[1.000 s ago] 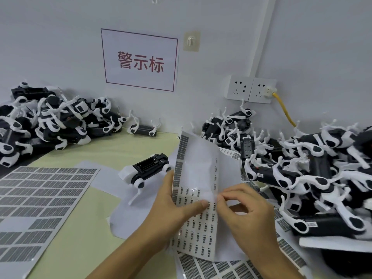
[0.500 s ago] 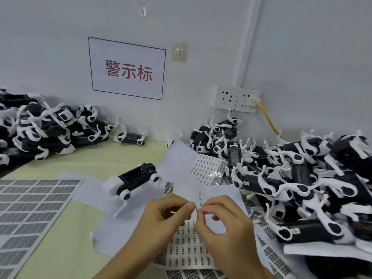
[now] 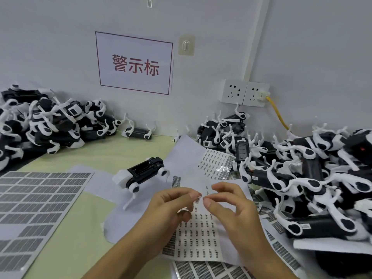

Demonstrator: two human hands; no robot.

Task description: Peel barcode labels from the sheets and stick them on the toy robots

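Right now your left hand (image 3: 171, 208) and right hand (image 3: 231, 206) meet at the fingertips, both pinching a small barcode label (image 3: 198, 198) held just above the label sheet (image 3: 198, 236) lying near you. One toy robot (image 3: 144, 174) lies alone on white backing paper (image 3: 96, 178), just left and beyond your hands; piles of toy robots (image 3: 314, 178) crowd the right side and far left.

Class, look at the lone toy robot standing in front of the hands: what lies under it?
The toy robot stands on white backing sheets spread over the green table. Whether anything lies beneath those sheets cannot be seen.
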